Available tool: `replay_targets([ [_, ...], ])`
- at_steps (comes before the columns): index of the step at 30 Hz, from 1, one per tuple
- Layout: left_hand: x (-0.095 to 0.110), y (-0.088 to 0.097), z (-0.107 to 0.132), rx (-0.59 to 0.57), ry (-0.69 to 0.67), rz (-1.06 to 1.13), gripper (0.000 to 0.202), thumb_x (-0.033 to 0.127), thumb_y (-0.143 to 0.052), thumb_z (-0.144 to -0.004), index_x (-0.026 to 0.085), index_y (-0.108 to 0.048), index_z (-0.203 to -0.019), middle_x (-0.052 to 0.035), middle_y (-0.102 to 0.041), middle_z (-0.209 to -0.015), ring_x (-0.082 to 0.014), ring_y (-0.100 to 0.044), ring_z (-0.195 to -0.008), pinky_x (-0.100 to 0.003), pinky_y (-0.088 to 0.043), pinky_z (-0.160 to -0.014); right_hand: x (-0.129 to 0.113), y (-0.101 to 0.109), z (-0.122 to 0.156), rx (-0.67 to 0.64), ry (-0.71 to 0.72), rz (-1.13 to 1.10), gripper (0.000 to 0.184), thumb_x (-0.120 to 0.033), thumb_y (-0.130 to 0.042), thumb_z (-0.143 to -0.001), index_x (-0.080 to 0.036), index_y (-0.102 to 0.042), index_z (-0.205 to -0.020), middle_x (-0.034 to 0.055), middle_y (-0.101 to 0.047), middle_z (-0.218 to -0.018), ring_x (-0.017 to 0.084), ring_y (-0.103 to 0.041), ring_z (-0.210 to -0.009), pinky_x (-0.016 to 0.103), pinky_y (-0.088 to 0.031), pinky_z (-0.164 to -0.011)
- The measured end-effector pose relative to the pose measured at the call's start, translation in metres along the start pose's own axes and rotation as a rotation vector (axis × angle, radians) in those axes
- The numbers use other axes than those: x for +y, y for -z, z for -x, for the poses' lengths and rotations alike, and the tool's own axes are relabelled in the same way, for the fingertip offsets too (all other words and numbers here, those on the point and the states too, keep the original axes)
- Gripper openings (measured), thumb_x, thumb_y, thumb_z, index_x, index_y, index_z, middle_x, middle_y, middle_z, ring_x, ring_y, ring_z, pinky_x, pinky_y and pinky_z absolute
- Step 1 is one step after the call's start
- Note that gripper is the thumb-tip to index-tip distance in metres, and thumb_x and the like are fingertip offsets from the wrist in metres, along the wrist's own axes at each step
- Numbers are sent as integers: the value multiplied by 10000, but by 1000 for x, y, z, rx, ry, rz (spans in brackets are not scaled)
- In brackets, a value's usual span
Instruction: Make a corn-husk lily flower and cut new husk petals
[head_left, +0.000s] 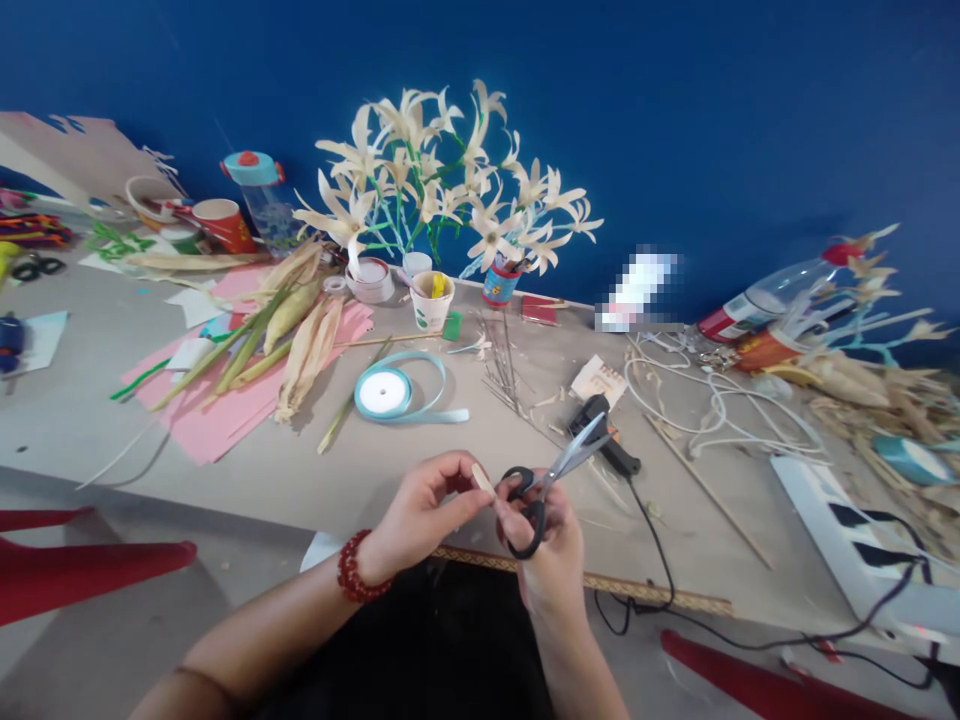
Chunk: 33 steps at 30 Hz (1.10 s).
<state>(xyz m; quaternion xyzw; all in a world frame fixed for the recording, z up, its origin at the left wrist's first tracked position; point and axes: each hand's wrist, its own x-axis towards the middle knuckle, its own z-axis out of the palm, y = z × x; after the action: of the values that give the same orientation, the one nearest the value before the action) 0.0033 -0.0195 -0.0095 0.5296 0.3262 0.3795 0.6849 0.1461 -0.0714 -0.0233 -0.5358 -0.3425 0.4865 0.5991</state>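
Between the thumb and fingers of my left hand (431, 505) is a small pale strip of corn husk (482, 480). My right hand (555, 540) is closed round black-handled scissors (564, 462), whose blades point up and to the right, slightly apart. Its fingertips meet the lower end of the strip, close to my left thumb. Both hands are just above the table's front edge. A roll of light blue ribbon (383, 391) lies beyond my left hand, its loose end trailing right. Behind the scissor blades rests a black glue gun (616, 450).
White husk flowers (491, 235) stand in containers along the blue wall. Corn husks (311, 350) lie on pink paper (217, 435) at left. Thin wires (510, 375) lie mid-table. At right are a coiled white cable (720, 410), a bottle (772, 290) and a power strip (814, 520).
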Motion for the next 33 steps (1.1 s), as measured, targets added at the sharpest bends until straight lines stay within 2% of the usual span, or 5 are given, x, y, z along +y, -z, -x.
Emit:
replay_targets([
  [3, 8, 2, -2, 47, 4, 25, 218, 333, -660, -858, 151, -592, -760, -29, -584, -786, -148, -530, -768, -260, -427, -743, 0, 7, 1, -55, -34, 23, 289, -370, -756, -795, -214, -554, -931, -12, -594, -819, 75, -439, -524, 209, -333, -466],
  [6, 18, 6, -6, 87, 2, 91, 205, 312, -682, -835, 151, -588, -750, -29, -571, -811, -141, -515, -763, -256, -425, -735, 3, 20, 6, -210, -78, 68, 338, -482, -714, -822, -206, -539, -910, -9, -568, -783, 76, -400, -505, 219, -306, -455],
  [11, 23, 9, -10, 13, -36, 173, 144, 258, -654, -854, 150, -604, -774, -54, -592, -903, -161, -553, -858, -276, -441, -808, 6, 30, 20, -452, -153, 125, 481, -658, -643, -800, -203, -508, -879, -5, -566, -709, 98, -395, -520, 234, -303, -484],
  [20, 20, 7, -9, 8, 36, 211, 178, 280, -679, -833, 151, -580, -760, -24, -569, -839, -127, -544, -741, -264, -454, -748, -4, 23, 23, -448, -166, 212, 540, -715, -658, -736, -217, -475, -835, -14, -560, -667, 120, -428, -555, 233, -306, -503],
  [33, 24, 8, -8, -40, 26, 207, 185, 256, -660, -845, 158, -535, -749, -4, -554, -788, -125, -543, -739, -264, -443, -741, -4, 22, 24, -429, -197, 179, 538, -702, -690, -714, -213, -476, -786, -28, -536, -623, 106, -414, -520, 224, -299, -504],
])
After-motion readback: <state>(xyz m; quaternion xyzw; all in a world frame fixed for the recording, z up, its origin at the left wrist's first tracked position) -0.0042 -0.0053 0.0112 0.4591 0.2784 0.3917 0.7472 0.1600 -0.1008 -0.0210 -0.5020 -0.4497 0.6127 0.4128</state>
